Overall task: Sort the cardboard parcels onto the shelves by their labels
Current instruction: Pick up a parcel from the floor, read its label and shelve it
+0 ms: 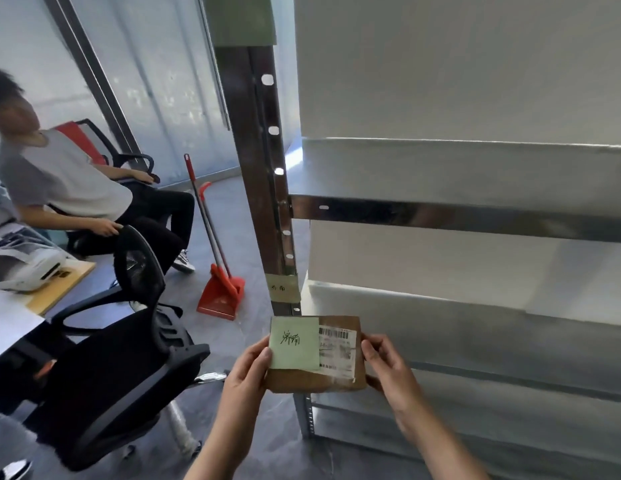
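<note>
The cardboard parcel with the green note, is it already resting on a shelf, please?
No, the cardboard parcel is held in the air between the left hand and right hand, in front of the shelves.

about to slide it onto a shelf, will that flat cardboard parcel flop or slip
Probably stiff: the parcel stays flat, held only at its edges by the left hand and right hand. Likely light. The green note might peel.
</note>
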Tool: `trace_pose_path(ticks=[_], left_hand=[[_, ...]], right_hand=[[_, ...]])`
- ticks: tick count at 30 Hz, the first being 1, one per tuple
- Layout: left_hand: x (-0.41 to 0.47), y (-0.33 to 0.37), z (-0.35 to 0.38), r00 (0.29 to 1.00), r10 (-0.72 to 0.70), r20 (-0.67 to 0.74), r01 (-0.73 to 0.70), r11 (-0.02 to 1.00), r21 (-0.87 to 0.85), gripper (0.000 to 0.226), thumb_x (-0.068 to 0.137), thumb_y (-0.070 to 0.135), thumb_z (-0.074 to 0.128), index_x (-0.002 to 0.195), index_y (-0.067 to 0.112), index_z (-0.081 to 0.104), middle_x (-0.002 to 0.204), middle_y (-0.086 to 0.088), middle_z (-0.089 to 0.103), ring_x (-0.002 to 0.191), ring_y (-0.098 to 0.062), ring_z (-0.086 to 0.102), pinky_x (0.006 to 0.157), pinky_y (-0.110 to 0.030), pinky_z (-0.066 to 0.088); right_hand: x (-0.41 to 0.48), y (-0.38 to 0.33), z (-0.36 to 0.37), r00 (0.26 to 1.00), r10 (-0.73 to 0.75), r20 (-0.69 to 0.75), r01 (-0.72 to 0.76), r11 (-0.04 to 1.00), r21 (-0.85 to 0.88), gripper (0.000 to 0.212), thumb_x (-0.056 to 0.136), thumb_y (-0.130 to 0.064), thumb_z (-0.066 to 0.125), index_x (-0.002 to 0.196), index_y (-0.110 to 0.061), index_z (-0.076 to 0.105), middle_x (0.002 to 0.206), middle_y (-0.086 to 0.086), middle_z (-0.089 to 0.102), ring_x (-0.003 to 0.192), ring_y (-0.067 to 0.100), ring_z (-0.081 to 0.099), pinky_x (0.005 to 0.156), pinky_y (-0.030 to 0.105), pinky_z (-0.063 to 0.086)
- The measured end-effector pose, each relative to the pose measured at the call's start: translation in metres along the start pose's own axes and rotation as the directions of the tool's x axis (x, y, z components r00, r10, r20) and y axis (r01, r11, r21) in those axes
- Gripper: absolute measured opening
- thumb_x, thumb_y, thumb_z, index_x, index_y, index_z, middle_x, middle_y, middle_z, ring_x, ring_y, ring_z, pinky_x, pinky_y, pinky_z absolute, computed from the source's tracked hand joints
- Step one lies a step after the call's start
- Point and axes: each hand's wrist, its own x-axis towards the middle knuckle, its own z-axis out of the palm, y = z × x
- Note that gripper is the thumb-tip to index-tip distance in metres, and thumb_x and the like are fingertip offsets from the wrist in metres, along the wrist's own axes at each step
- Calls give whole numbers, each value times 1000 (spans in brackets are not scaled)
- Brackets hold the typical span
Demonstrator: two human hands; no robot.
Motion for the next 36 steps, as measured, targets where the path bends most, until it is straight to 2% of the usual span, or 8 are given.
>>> trace_pose_path(ticks=[8, 10, 16, 20, 26, 30, 32, 36], left_hand=[[24, -1, 52, 995, -14, 100, 10, 999, 42, 26, 101, 21, 56, 123, 21, 69, 118, -2, 77, 114, -20, 70, 96, -32, 55], [29, -5, 66, 992, -28, 120, 25, 999, 31, 25, 101, 21, 56, 122, 20, 70, 119, -5, 76, 114, -21, 70, 93, -31, 55], [52, -10, 101, 983, -54, 178, 45, 998, 52, 25, 104, 20, 52, 122, 22, 70, 119, -4, 76, 106, -15, 71, 89, -29, 54], [67, -18, 117, 984, -71, 165, 63, 996, 56, 25, 104, 19, 52, 117, 25, 73, 113, 2, 78, 104, -16, 70, 88, -31, 53], [88, -29, 127, 973, -136, 185, 124, 989, 77, 24, 105, 22, 50, 111, 29, 72, 116, -6, 75, 103, -22, 68, 91, -36, 54], [101, -32, 128, 967, -140, 212, 127, 989, 77, 23, 106, 23, 49, 114, 28, 70, 116, -6, 75, 100, -25, 67, 88, -42, 53], [107, -31, 127, 964, -148, 220, 133, 988, 79, 22, 106, 23, 49, 112, 29, 69, 112, -1, 76, 98, -22, 69, 85, -37, 54], [124, -30, 121, 954, -171, 247, 157, 985, 73, 21, 105, 22, 51, 113, 27, 69, 120, -5, 74, 104, -21, 70, 86, -32, 53]], right_hand=[[28, -6, -46, 992, 8, -123, 6, 993, 115, 12, 102, -23, 52, 103, -17, 63, 102, 5, 74, 89, 13, 68, 66, 19, 56], [33, -5, -60, 988, -2, -155, 21, 993, 119, 12, 102, -24, 53, 102, -18, 63, 101, 4, 75, 89, 11, 69, 69, 20, 55], [44, -1, -89, 979, -13, -205, 37, 993, 116, 11, 103, -20, 52, 102, -13, 59, 96, 3, 69, 73, -4, 67, 60, 14, 52], [50, 4, -100, 972, 2, -233, 27, 992, 119, 14, 102, -21, 52, 107, -9, 58, 97, 3, 70, 81, 6, 67, 62, 17, 54], [61, 8, -106, 964, 38, -263, -16, 996, 84, 12, 103, -27, 51, 104, -16, 57, 102, 1, 71, 87, 8, 67, 68, 20, 53], [76, 10, -104, 954, 40, -298, -24, 998, 58, 11, 104, -27, 51, 96, -21, 57, 94, -3, 70, 82, 7, 66, 64, 18, 51], [85, 10, -101, 945, 37, -324, -27, 999, 35, 12, 103, -27, 51, 95, -20, 57, 93, -3, 70, 83, 9, 65, 67, 21, 50], [102, 16, -93, 935, 56, -351, -56, 998, 12, 14, 104, -29, 51, 93, -23, 58, 101, 3, 71, 95, 20, 64, 77, 29, 48]])
